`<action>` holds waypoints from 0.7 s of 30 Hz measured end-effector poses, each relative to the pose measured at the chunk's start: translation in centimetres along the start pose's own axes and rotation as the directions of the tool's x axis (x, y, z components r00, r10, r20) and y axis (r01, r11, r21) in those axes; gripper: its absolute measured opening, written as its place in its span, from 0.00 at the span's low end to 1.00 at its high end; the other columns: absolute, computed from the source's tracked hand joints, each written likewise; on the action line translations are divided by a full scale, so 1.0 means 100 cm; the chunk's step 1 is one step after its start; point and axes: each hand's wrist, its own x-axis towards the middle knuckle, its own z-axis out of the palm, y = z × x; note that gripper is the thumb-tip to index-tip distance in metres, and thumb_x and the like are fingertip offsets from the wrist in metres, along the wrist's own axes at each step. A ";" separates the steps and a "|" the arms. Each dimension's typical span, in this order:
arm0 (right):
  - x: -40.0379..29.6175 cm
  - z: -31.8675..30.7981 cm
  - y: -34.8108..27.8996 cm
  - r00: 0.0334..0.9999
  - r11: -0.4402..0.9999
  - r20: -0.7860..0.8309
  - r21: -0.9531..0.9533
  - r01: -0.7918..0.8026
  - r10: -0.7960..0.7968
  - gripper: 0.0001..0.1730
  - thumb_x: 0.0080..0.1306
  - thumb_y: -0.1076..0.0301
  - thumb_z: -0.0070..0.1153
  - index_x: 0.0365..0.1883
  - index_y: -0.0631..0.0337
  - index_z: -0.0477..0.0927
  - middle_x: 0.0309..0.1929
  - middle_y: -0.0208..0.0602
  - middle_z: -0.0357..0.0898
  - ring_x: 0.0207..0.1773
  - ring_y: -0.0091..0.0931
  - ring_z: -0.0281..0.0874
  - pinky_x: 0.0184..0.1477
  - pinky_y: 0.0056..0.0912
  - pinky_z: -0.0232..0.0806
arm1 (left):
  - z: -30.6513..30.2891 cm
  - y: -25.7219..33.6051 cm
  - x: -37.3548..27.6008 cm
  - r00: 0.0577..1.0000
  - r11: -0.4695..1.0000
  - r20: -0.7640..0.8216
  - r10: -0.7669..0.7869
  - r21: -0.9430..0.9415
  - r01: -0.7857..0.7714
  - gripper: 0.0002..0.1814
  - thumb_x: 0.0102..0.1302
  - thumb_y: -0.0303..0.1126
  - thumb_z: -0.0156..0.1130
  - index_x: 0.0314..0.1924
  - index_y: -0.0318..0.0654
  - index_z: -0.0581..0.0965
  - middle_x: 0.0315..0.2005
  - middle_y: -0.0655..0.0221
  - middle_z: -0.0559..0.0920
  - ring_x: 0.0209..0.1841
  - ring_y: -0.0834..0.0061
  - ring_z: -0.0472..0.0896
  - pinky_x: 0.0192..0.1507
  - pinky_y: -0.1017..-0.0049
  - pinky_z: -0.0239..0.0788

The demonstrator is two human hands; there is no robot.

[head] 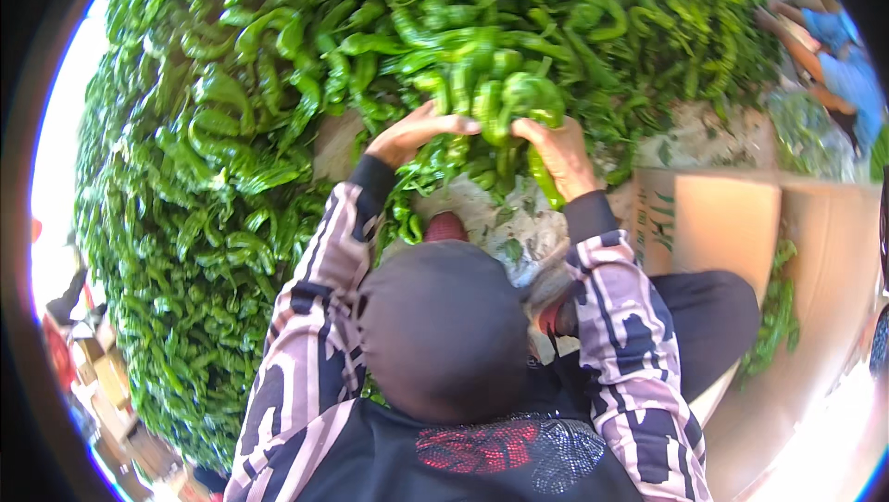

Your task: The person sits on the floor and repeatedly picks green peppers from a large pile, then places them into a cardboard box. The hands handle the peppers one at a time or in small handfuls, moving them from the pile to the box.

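Observation:
Long green chili peppers lie in a huge pile (264, 36) before me and to my left. Between my two hands a bunch of green peppers (489, 106) is gathered, stacked roughly side by side. My left hand (417, 130) grips its left side, thumb across the front and most fingers hidden behind. On the right side, my right hand (559, 148) clasps several peppers; one long pepper (546, 179) hangs below its palm. A whitish sheet (542, 224) with leaf scraps shows beneath my hands.
An open cardboard box (726, 224) with printing stands at my right, with green peppers (778, 307) inside. Beyond it are a clear plastic bag (809, 130) and a person in blue (851, 78). More cartons (111, 377) sit at far left. My dark-clad knee (708, 321) is beside the box.

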 end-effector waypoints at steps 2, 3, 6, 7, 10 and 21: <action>-0.024 -0.007 -0.019 0.975 0.958 0.077 -0.183 0.219 -0.209 0.17 0.53 0.58 0.66 0.37 0.60 0.86 0.31 0.35 0.87 0.31 0.29 0.83 0.37 0.35 0.72 | 0.009 -0.005 -0.021 0.998 0.998 0.012 -0.063 -0.004 0.063 0.33 0.57 0.45 0.72 0.60 0.36 0.76 0.51 0.70 0.81 0.54 0.75 0.76 0.60 0.71 0.65; -0.031 -0.010 -0.032 0.945 0.880 0.125 -0.344 0.326 -0.302 0.18 0.54 0.54 0.64 0.37 0.58 0.86 0.30 0.39 0.86 0.30 0.33 0.84 0.35 0.38 0.72 | 0.020 0.004 -0.030 0.999 1.000 -0.038 0.031 0.007 -0.030 0.34 0.57 0.45 0.71 0.60 0.35 0.75 0.51 0.69 0.81 0.54 0.74 0.77 0.58 0.71 0.67; 0.008 -0.030 -0.060 0.861 0.838 0.140 -0.199 0.509 -0.489 0.18 0.54 0.53 0.63 0.34 0.59 0.85 0.29 0.42 0.86 0.32 0.36 0.83 0.38 0.37 0.72 | 0.021 0.056 -0.005 0.961 0.970 -0.174 0.216 0.151 -0.190 0.35 0.54 0.41 0.71 0.60 0.33 0.74 0.50 0.68 0.81 0.52 0.73 0.78 0.55 0.69 0.70; -0.001 -0.040 -0.067 0.925 0.920 0.114 -0.120 0.374 -0.361 0.17 0.54 0.57 0.64 0.34 0.63 0.85 0.29 0.42 0.85 0.32 0.32 0.83 0.40 0.35 0.72 | 0.030 0.068 -0.002 0.948 0.951 -0.176 0.267 0.205 -0.230 0.35 0.53 0.41 0.72 0.60 0.33 0.74 0.50 0.68 0.81 0.51 0.73 0.78 0.55 0.69 0.70; -0.026 -0.084 -0.087 0.887 0.874 0.044 0.199 0.444 -0.460 0.14 0.55 0.61 0.65 0.33 0.64 0.85 0.30 0.35 0.86 0.33 0.27 0.82 0.42 0.33 0.74 | 0.093 0.117 -0.001 0.912 0.859 -0.152 0.381 0.423 -0.288 0.34 0.54 0.41 0.72 0.59 0.33 0.75 0.49 0.67 0.82 0.50 0.75 0.79 0.54 0.71 0.70; -0.188 -0.330 -0.182 0.692 0.776 -0.572 0.145 0.614 -0.440 0.18 0.59 0.69 0.62 0.48 0.64 0.79 0.42 0.36 0.82 0.43 0.29 0.82 0.45 0.37 0.75 | 0.409 0.237 0.083 0.593 0.755 0.686 0.422 0.096 -0.648 0.25 0.63 0.46 0.69 0.53 0.35 0.78 0.43 0.62 0.84 0.40 0.76 0.82 0.41 0.72 0.77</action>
